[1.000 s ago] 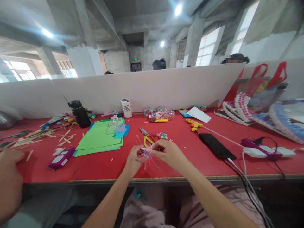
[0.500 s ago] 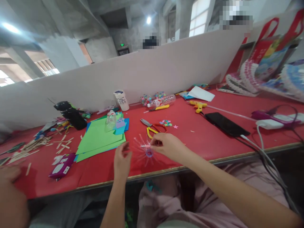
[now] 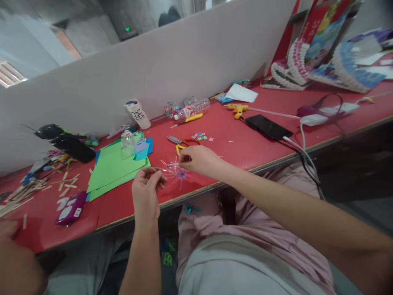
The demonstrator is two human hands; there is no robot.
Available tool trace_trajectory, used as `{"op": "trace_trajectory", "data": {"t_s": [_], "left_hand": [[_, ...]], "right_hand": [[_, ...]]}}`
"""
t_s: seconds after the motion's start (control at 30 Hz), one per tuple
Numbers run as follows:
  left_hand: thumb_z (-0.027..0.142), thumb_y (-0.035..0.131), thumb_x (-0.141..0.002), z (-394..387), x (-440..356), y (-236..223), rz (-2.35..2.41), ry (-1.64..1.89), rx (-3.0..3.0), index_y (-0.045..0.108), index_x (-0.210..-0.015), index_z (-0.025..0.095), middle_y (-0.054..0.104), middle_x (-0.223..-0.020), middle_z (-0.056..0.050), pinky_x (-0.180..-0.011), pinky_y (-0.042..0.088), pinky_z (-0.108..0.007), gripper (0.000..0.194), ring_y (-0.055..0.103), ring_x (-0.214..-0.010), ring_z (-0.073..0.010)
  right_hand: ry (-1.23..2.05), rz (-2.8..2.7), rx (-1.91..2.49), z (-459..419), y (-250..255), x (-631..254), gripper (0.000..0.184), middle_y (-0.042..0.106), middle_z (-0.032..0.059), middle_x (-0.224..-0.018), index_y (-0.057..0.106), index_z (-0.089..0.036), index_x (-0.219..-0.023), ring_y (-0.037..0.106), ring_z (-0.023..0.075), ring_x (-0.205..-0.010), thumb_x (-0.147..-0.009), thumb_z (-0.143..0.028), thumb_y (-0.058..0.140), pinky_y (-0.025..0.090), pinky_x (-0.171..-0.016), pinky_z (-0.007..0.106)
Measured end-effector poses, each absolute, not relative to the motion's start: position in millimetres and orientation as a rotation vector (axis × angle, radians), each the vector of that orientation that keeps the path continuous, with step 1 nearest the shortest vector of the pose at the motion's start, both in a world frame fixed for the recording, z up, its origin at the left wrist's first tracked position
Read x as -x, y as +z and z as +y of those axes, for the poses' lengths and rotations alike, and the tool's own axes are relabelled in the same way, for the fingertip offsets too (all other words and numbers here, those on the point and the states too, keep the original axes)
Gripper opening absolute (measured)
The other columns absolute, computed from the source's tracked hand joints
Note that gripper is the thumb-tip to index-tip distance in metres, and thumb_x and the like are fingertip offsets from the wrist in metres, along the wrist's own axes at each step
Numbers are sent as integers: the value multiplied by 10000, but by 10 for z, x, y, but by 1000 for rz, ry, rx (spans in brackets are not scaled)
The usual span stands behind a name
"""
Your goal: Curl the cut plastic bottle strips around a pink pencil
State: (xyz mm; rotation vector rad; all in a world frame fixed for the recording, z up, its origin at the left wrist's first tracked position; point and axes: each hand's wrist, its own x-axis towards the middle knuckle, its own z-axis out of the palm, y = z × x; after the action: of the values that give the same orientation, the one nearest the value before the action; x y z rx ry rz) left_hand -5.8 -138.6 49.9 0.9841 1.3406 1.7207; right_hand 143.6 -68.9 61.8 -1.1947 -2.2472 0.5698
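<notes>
A clear plastic bottle top (image 3: 181,174), cut into thin strips that splay out around a purple neck ring, lies at the table's front edge. My right hand (image 3: 199,159) pinches one of its strips from the right, the fingertips partly hidden. On the left side, my left hand (image 3: 149,184) has its thumb and fingers closed around the end of another thin strip, which is hard to make out. Just behind my right hand lie scissors (image 3: 179,144) with red and yellow handles. Small coloured stars (image 3: 201,136) are scattered beyond them.
Green paper sheets (image 3: 113,172) bear a cut clear bottle (image 3: 127,144). Behind are a paper cup (image 3: 138,114), a plastic bottle (image 3: 196,108) and a yellow cutter (image 3: 194,117). A glue gun (image 3: 238,110) and cabled phone (image 3: 268,127) lie right. Another person's hand (image 3: 9,229) rests at far left.
My left hand has moved up to the bottle top's strips, and its fingers have closed. My right hand keeps its pinch. The camera view has tilted downward.
</notes>
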Motion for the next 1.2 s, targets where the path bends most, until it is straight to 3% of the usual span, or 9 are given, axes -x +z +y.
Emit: {"op": "trace_trajectory", "data": {"t_s": [0.3,0.53,0.77,1.2], "left_hand": [[122,678,-547,-1368,-96,536,1230,1426,-834,582,-825,128,673,-861,-46,-474,423,-157,294,606,-574,-75],[188,720,-550,-1323,-177,362,1194,1423,-923,616,-750,128,634,-651,10,-548,460,-209,234,596,-557,-93],[240,738,-590,-1331,-195,164,1201,1540,-994,637,-738,135,641,-616,17,-544,429,-207,209,561,-539,-83],[247,724,-629,-1346,-190,51,1217,1638,-1002,660,-736,124,636,-574,13,-468,390,-176,175,538,-486,-73]], "right_hand": [[566,-2173,1171,-722,630,-1478,119,671,14,-767,640,-174,-746,554,131,-685,-788,-268,581,291,-540,226],[575,-2164,1102,-827,603,-1469,83,665,38,-801,657,-157,-771,550,140,-724,-764,-187,580,310,-575,229],[792,-2157,1049,-844,567,-1509,76,656,3,-685,664,-149,-717,557,110,-639,-745,-141,593,335,-538,196],[894,-2120,1013,-863,546,-1498,113,654,10,-681,674,-136,-742,574,119,-652,-749,-98,567,378,-580,202]]}}
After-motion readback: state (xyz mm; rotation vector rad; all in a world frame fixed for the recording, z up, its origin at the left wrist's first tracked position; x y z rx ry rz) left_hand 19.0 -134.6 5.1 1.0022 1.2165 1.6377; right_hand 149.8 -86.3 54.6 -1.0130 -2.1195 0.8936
